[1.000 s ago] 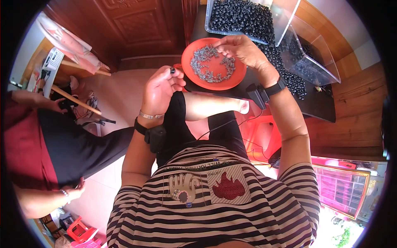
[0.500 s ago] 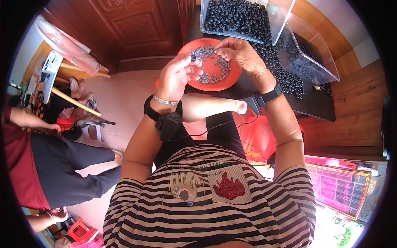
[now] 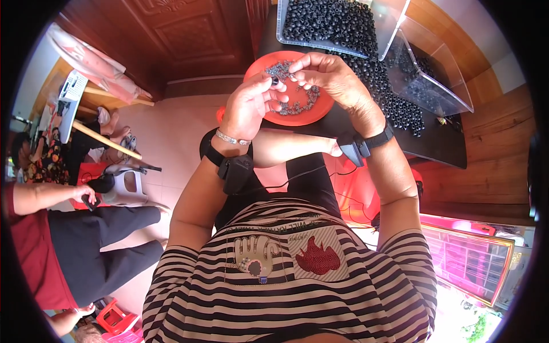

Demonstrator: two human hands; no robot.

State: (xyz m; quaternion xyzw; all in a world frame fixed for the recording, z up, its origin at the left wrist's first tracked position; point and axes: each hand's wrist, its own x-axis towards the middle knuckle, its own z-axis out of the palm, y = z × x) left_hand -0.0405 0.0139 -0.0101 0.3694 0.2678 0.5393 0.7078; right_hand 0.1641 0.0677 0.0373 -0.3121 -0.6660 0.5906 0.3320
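Note:
Above a red plate (image 3: 323, 110), my left hand (image 3: 249, 106) pinches a small black round part (image 3: 274, 82) between thumb and forefinger, its other fingers loosely curled. Close on its right, my right hand (image 3: 336, 83) has thumb and forefinger pressed together over the plate. Whatever sits in that pinch is too small to make out. Small silvery metal pieces (image 3: 298, 107) lie in a rough ring on the plate, partly hidden by both hands.
Black round parts (image 3: 394, 106) are spread over the dark table (image 3: 429, 146), with more in a clear plastic bin (image 3: 329, 24). Another clear bin (image 3: 426, 86) lies tilted at right. A cable hangs below my wrists. On the left stands another person (image 3: 86, 246), near a red stool (image 3: 116, 318).
My right hand has moved a little left, nearer the black part in my left hand. The other person's hand has risen and now shows a dark object in it.

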